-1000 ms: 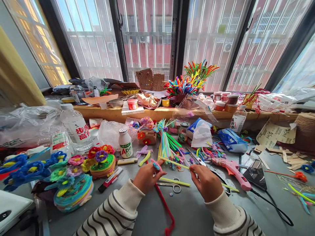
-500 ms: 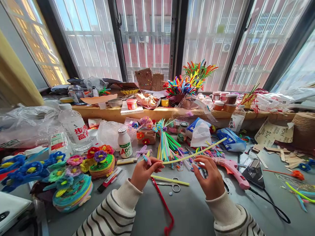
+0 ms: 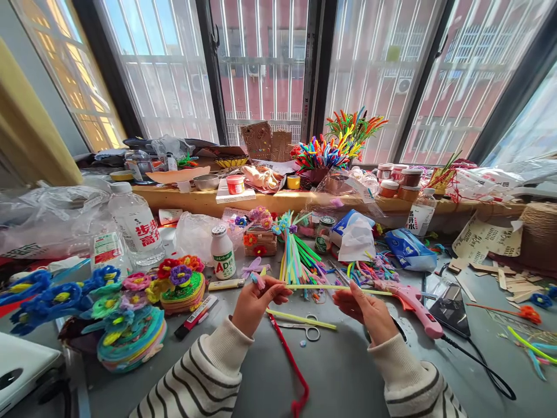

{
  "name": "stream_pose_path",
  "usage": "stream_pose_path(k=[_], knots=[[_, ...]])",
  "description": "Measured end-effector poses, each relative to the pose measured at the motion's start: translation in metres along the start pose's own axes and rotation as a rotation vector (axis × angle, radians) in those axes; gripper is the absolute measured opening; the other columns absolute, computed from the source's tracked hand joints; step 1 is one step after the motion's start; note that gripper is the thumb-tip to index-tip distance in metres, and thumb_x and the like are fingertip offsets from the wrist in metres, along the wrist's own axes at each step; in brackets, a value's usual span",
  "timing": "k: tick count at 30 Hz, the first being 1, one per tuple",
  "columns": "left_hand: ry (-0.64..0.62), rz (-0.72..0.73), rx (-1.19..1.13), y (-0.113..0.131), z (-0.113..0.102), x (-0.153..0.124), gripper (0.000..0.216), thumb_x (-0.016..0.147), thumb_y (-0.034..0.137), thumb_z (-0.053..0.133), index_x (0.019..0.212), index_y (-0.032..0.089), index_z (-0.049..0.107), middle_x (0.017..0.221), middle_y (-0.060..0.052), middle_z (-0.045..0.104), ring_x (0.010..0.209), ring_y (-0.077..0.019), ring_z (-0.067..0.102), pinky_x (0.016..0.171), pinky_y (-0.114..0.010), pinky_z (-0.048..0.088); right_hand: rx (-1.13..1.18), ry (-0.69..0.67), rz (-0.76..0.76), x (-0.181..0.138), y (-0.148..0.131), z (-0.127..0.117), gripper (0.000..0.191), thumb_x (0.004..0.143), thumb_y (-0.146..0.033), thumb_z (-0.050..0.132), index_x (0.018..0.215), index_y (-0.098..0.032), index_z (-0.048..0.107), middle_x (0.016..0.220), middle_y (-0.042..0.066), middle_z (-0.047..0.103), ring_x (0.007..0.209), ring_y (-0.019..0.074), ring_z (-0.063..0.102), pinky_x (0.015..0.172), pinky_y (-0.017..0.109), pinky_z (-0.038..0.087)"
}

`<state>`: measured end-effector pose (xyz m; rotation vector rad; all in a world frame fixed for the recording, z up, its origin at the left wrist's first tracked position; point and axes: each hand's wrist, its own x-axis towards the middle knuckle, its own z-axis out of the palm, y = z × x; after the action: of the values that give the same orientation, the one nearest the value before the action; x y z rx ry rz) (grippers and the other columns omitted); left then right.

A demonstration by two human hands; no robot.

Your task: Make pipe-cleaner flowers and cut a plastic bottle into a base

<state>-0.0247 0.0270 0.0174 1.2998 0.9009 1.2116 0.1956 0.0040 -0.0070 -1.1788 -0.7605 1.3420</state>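
Note:
A pale yellow pipe cleaner [image 3: 315,287] runs level between my hands, its far end sticking out right past my right hand. My left hand [image 3: 260,299] pinches its left end between thumb and fingers. My right hand [image 3: 364,307] has its thumb over the pipe cleaner and fingers below, closed around it. A small pink and blue fuzzy piece [image 3: 257,281] shows at my left fingers; whether it is held or worn I cannot tell. Below lie another yellow pipe cleaner [image 3: 304,319], scissors [image 3: 312,332] and a red pipe cleaner [image 3: 290,354].
A pink glue gun [image 3: 418,310] lies right of my right hand, its cable trailing forward. Behind are a bundle of pipe cleaners [image 3: 300,255] and a white AD bottle [image 3: 223,252]. Fuzzy flowers on round bases [image 3: 130,342] stand left; a phone [image 3: 450,307] lies right.
My right hand has turned and closed its thumb and fingers on the yellow pipe cleaner. The pipe cleaner's right end has come down from a raised slant to nearly level.

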Motion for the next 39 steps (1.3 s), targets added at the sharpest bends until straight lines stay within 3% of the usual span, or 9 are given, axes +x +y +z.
stream_pose_path(k=[4, 9, 14, 17, 20, 25, 28, 35, 39], knots=[[-0.035, 0.007, 0.003, 0.002, 0.001, -0.002, 0.023, 0.061, 0.030, 0.061, 0.071, 0.011, 0.057, 0.066, -0.006, 0.066, 0.054, -0.0140, 0.060, 0.055, -0.026, 0.048, 0.236, 0.009, 0.014, 0.001, -0.002, -0.002, 0.024, 0.057, -0.034, 0.067, 0.069, -0.013, 0.065, 0.071, 0.005, 0.067, 0.068, 0.0156, 0.062, 0.061, 0.023, 0.050], [-0.169, -0.009, 0.050, 0.000, 0.005, -0.007, 0.020, 0.063, 0.030, 0.059, 0.071, 0.012, 0.059, 0.062, -0.005, 0.064, 0.057, -0.0141, 0.059, 0.055, -0.026, 0.047, 0.574, -0.063, 0.005, 0.003, -0.007, -0.006, 0.021, 0.055, -0.032, 0.068, 0.071, -0.019, 0.064, 0.071, -0.001, 0.067, 0.072, 0.0130, 0.061, 0.062, 0.022, 0.050], [-0.183, 0.137, 0.268, -0.003, 0.004, -0.003, 0.012, 0.060, 0.026, 0.062, 0.061, 0.014, 0.063, 0.065, -0.004, 0.062, 0.066, -0.0136, 0.055, 0.065, -0.025, 0.044, 0.659, -0.145, 0.006, 0.001, -0.009, -0.004, 0.022, 0.051, -0.029, 0.072, 0.069, -0.018, 0.064, 0.062, -0.002, 0.065, 0.063, 0.0108, 0.060, 0.065, 0.023, 0.050], [-0.217, 0.008, 0.217, -0.001, 0.004, -0.004, 0.017, 0.060, 0.030, 0.062, 0.068, 0.015, 0.064, 0.069, -0.003, 0.062, 0.065, -0.0129, 0.055, 0.061, -0.024, 0.044, 0.670, -0.124, -0.036, -0.001, -0.008, -0.001, 0.024, 0.049, -0.027, 0.073, 0.070, -0.018, 0.064, 0.056, -0.004, 0.063, 0.055, 0.0076, 0.058, 0.064, 0.021, 0.050], [-0.357, -0.184, 0.137, 0.001, 0.009, -0.007, 0.030, 0.062, 0.037, 0.059, 0.082, 0.016, 0.062, 0.077, -0.004, 0.063, 0.071, -0.0140, 0.057, 0.064, -0.025, 0.044, 0.681, -0.080, -0.070, -0.001, -0.008, 0.001, 0.023, 0.049, -0.028, 0.073, 0.069, -0.020, 0.064, 0.057, -0.005, 0.063, 0.058, 0.0079, 0.058, 0.061, 0.020, 0.050], [-0.526, -0.302, 0.137, -0.001, 0.016, -0.014, 0.037, 0.061, 0.038, 0.059, 0.089, 0.014, 0.059, 0.076, -0.006, 0.064, 0.064, -0.0127, 0.056, 0.061, -0.024, 0.043, 0.657, -0.040, -0.102, 0.001, -0.005, 0.002, 0.020, 0.052, -0.028, 0.071, 0.070, -0.021, 0.064, 0.065, -0.005, 0.064, 0.051, 0.0037, 0.053, 0.037, 0.009, 0.042], [-0.528, -0.288, 0.220, -0.002, 0.016, -0.015, 0.025, 0.062, 0.034, 0.059, 0.077, 0.015, 0.063, 0.066, -0.003, 0.063, 0.054, -0.0098, 0.053, 0.051, -0.018, 0.040, 0.641, -0.057, -0.089, 0.001, -0.003, 0.001, 0.018, 0.053, -0.027, 0.070, 0.069, -0.020, 0.064, 0.069, -0.005, 0.064, 0.044, -0.0003, 0.047, 0.029, 0.004, 0.034], [-0.565, -0.392, 0.148, -0.005, 0.016, -0.014, 0.030, 0.066, 0.040, 0.052, 0.076, 0.014, 0.059, 0.055, -0.001, 0.059, 0.040, -0.0075, 0.051, 0.038, -0.016, 0.033, 0.528, -0.014, -0.068, -0.001, -0.006, -0.002, 0.019, 0.052, -0.030, 0.071, 0.067, -0.021, 0.064, 0.071, -0.004, 0.064, 0.057, 0.0056, 0.057, 0.045, 0.009, 0.047], [-0.381, -0.386, 0.174, -0.007, 0.014, -0.009, 0.028, 0.060, 0.040, 0.058, 0.065, 0.013, 0.058, 0.044, 0.004, 0.051, 0.037, -0.0059, 0.047, 0.037, -0.015, 0.035, 0.572, -0.092, -0.033, -0.002, -0.007, -0.001, 0.021, 0.051, -0.029, 0.071, 0.067, -0.019, 0.063, 0.066, -0.004, 0.063, 0.054, 0.0037, 0.055, 0.046, 0.009, 0.047]])
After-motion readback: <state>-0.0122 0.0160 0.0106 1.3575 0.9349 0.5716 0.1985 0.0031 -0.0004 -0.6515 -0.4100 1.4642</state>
